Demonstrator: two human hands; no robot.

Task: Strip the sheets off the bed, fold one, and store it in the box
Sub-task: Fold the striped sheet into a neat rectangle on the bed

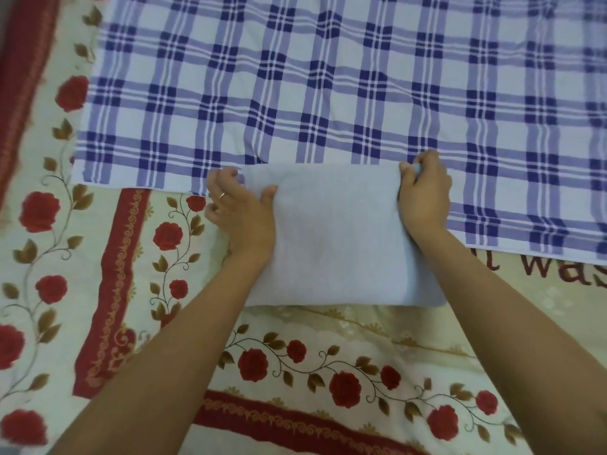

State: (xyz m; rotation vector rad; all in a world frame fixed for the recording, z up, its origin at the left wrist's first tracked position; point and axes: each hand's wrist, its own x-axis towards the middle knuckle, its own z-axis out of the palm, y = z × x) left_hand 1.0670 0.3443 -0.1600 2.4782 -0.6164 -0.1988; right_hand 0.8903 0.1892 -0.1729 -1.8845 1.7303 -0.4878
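Note:
A pale blue sheet (335,238), folded into a thick rectangle, lies in the middle of the bed, partly over the near edge of a blue-and-white checked sheet (328,87) spread flat beyond it. My left hand (239,208) grips the folded sheet's far left corner, thumb on top and fingers curled at the edge. Over at the far right corner, my right hand (423,192) pinches the fold with curled fingers. No box is in view.
Under both sheets lies a cream bedcover with red roses and red bands (138,290), which fills the near and left part of the view. A dark red edge (19,77) runs along the far left.

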